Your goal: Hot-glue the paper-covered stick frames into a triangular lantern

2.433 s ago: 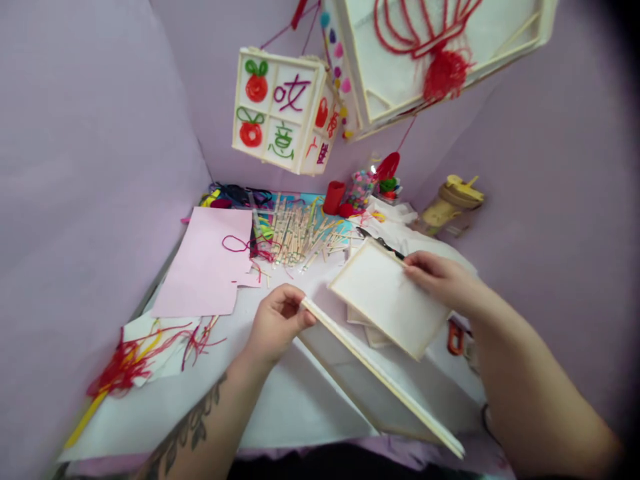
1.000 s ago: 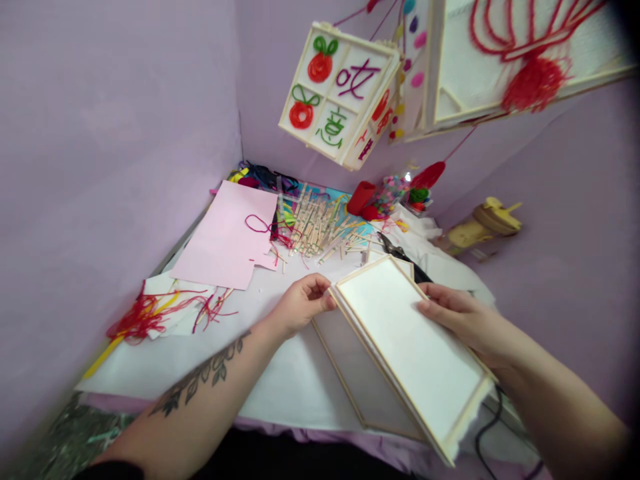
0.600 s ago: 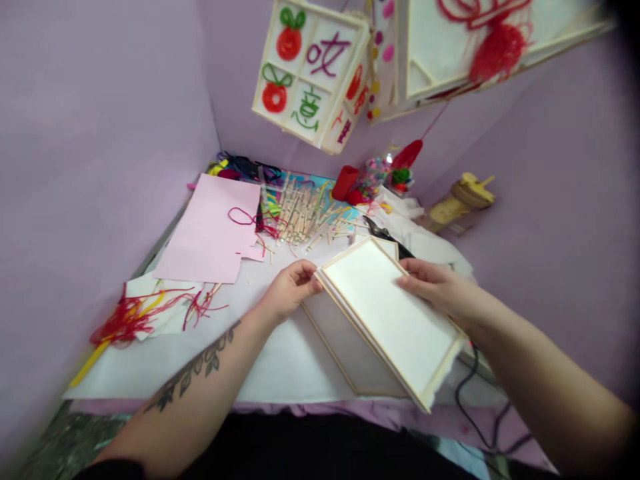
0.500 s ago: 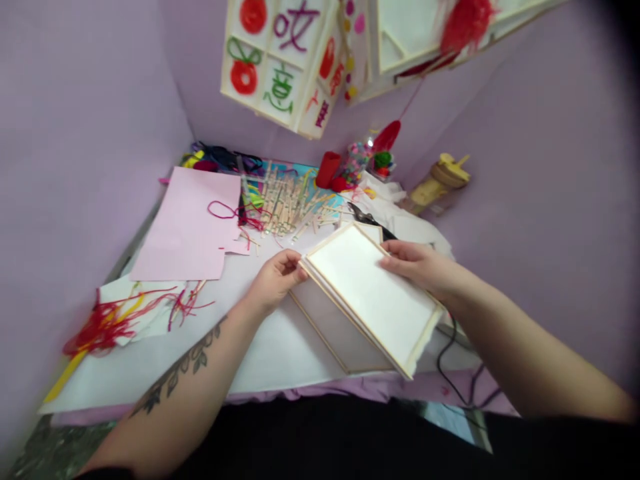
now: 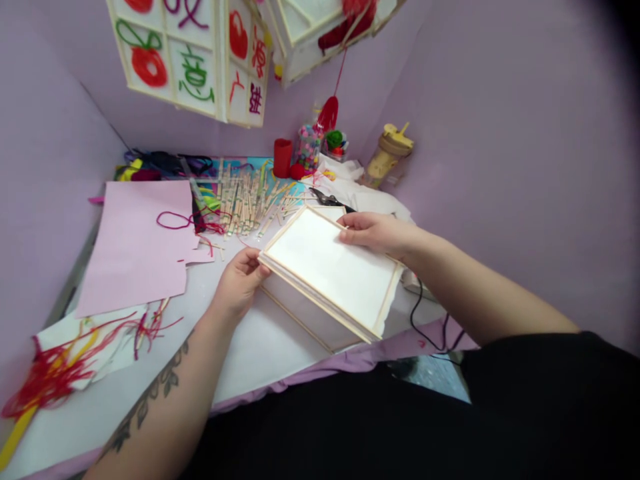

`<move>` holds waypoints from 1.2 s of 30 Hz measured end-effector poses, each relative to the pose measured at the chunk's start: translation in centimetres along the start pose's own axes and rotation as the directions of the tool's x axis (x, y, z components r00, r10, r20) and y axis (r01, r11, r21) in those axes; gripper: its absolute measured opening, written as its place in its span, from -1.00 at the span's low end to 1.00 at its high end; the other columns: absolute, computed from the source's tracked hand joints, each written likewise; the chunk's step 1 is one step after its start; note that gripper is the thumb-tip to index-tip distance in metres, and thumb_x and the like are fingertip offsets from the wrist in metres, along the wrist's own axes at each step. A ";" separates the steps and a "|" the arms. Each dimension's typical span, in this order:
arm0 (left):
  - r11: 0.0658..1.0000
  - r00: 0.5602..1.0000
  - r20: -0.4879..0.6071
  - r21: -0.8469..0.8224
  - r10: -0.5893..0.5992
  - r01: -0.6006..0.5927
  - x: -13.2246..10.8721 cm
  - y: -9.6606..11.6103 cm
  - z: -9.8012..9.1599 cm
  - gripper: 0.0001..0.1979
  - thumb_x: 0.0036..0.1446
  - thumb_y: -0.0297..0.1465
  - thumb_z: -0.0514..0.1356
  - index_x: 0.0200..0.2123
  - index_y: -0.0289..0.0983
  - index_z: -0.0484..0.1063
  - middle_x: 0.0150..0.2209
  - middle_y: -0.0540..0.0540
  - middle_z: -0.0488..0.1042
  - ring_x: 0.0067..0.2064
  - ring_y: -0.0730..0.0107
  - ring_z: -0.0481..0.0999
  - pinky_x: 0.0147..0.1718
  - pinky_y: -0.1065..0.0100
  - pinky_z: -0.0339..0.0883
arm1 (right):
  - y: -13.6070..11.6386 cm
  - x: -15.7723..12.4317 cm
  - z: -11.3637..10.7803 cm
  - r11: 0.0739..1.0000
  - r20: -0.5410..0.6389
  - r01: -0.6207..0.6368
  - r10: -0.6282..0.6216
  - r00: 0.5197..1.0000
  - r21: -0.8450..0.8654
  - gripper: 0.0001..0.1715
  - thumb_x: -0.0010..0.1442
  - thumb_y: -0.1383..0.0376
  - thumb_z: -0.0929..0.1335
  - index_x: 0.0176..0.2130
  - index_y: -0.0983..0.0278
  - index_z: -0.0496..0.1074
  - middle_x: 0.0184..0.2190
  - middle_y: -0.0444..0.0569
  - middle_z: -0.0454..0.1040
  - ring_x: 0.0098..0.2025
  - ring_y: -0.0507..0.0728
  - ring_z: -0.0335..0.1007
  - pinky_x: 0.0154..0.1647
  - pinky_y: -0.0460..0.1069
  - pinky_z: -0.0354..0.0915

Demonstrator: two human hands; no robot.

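I hold a stack of white paper panels framed in thin wooden sticks (image 5: 330, 267) above the table's near edge. My left hand (image 5: 239, 280) pinches the stack's left corner, fingers curled round the frame edge. My right hand (image 5: 373, 231) grips the far right corner, thumb on top. A lower translucent panel (image 5: 305, 320) hangs tilted under the top one, joined along the left edge.
A pink paper sheet (image 5: 137, 243) lies at left, red and yellow yarn (image 5: 55, 370) nearer. Loose wooden sticks (image 5: 245, 197) are piled behind, with scissors (image 5: 327, 198), a red cup (image 5: 283, 157), a bead jar (image 5: 307, 147) and a glue gun (image 5: 387, 153). Decorated lanterns (image 5: 195, 53) hang overhead. A black cable (image 5: 425, 327) trails off the right edge.
The panel stack has come closer to me and levelled out, both hands keeping their grip. The view has swung down and right, so the lanterns now sit at the top left.
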State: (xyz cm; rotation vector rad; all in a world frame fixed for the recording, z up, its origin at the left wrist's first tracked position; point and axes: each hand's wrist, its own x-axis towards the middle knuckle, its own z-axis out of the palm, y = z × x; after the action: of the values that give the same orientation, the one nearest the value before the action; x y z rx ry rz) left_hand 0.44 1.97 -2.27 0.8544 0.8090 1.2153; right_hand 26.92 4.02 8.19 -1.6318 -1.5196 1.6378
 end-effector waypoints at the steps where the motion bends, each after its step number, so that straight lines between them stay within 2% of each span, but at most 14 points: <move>1: 1.000 1.000 -0.003 -0.002 -0.004 0.004 0.0 0.0 0.0 -0.54 -0.38 -0.20 0.53 -0.43 -0.26 0.43 -0.47 0.05 0.48 -0.40 0.48 0.43 -0.33 0.45 0.28 | 0.0 0.0 0.0 1.000 -0.007 0.002 -0.002 1.000 -0.001 -0.78 0.03 0.17 0.46 -0.32 0.19 0.43 -0.41 -0.10 0.55 -0.47 0.10 0.47 -0.51 -0.04 0.38; 9: 1.000 1.000 -0.009 -0.013 0.006 -0.006 0.0 -0.1 0.0 -0.55 -0.35 -0.23 0.52 -0.44 -0.26 0.41 -0.47 0.06 0.48 -0.40 0.50 0.42 -0.32 0.46 0.28 | 0.7 0.0 0.4 0.998 -0.064 0.012 -0.016 0.998 -0.060 -0.75 0.02 0.15 0.47 -0.31 0.19 0.43 -0.43 -0.10 0.56 -0.49 0.11 0.46 -0.57 -0.07 0.34; 13: 0.999 1.000 0.007 0.020 0.028 -0.028 -0.1 -0.4 -0.2 -0.58 -0.27 -0.23 0.50 -0.37 -0.26 0.42 -0.44 0.05 0.46 -0.37 0.49 0.42 -0.29 0.46 0.27 | 0.9 0.0 0.4 0.999 -0.076 0.016 -0.020 0.997 -0.045 -0.77 0.01 0.15 0.48 -0.34 0.17 0.44 -0.46 -0.09 0.55 -0.53 0.11 0.44 -0.62 -0.06 0.31; 17: 0.994 0.992 0.065 0.014 0.111 -0.113 -0.2 -0.2 -0.3 -0.53 -0.15 -0.24 0.46 -0.17 -0.17 0.38 -0.34 0.04 0.44 -0.30 0.48 0.43 -0.25 0.46 0.27 | 1.2 0.1 0.4 1.000 -0.083 0.016 -0.017 0.996 -0.019 -0.76 -0.02 0.13 0.49 -0.35 0.16 0.45 -0.49 -0.09 0.54 -0.57 0.11 0.43 -0.67 -0.05 0.28; 19: 0.984 0.979 0.114 0.025 0.171 -0.175 -0.3 0.0 -0.4 -0.48 -0.06 -0.23 0.41 -0.04 -0.10 0.34 -0.29 0.03 0.44 -0.26 0.45 0.43 -0.23 0.43 0.28 | 1.3 0.1 0.4 1.000 -0.077 0.017 -0.017 0.997 -0.005 -0.74 -0.02 0.10 0.48 -0.34 0.16 0.45 -0.48 -0.08 0.55 -0.57 0.12 0.43 -0.68 -0.05 0.29; 21: 0.969 0.962 0.160 0.072 0.223 -0.236 -0.3 0.1 -0.7 -0.52 0.04 -0.23 0.35 0.03 -0.09 0.32 -0.26 -0.01 0.43 -0.21 0.42 0.42 -0.18 0.41 0.28 | 1.4 0.1 0.5 1.000 -0.058 0.012 -0.012 0.998 0.012 -0.72 -0.03 0.07 0.48 -0.34 0.15 0.45 -0.47 -0.07 0.56 -0.56 0.13 0.45 -0.67 -0.04 0.30; 25: 0.916 0.929 0.213 0.204 0.303 -0.346 -0.4 0.5 -1.2 -0.66 0.13 -0.24 0.27 -0.02 -0.13 0.40 -0.16 -0.08 0.43 -0.15 0.35 0.40 -0.13 0.34 0.27 | 1.2 0.1 0.8 0.999 -0.041 0.002 -0.001 0.999 0.039 -0.69 -0.05 0.07 0.49 -0.34 0.15 0.45 -0.48 -0.07 0.55 -0.55 0.14 0.45 -0.66 -0.04 0.31; 28: 0.876 0.913 0.234 0.281 0.333 -0.392 -0.6 0.8 -1.3 -0.76 0.16 -0.26 0.24 -0.10 -0.14 0.45 -0.16 -0.08 0.40 -0.17 0.35 0.37 -0.16 0.36 0.25 | 1.1 0.0 1.0 1.000 -0.055 0.008 -0.006 0.998 0.021 -0.69 -0.06 0.08 0.49 -0.33 0.16 0.46 -0.48 -0.08 0.55 -0.54 0.14 0.46 -0.65 -0.04 0.32; 36: 0.901 0.923 0.237 0.243 0.304 -0.360 -1.1 0.4 -0.9 -0.79 0.18 -0.27 0.22 -0.11 -0.13 0.41 -0.25 -0.05 0.34 -0.31 0.41 0.28 -0.34 0.42 0.18 | 1.3 0.0 1.0 0.999 -0.066 0.024 -0.026 0.997 -0.025 -0.72 0.00 0.07 0.46 -0.32 0.15 0.46 -0.45 -0.06 0.55 -0.53 0.14 0.46 -0.64 -0.04 0.31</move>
State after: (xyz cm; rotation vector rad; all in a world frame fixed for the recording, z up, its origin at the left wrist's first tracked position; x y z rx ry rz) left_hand -0.76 1.03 -2.25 1.3707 0.7035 1.3058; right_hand 26.59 3.16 6.90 -1.6562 -1.5261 1.5425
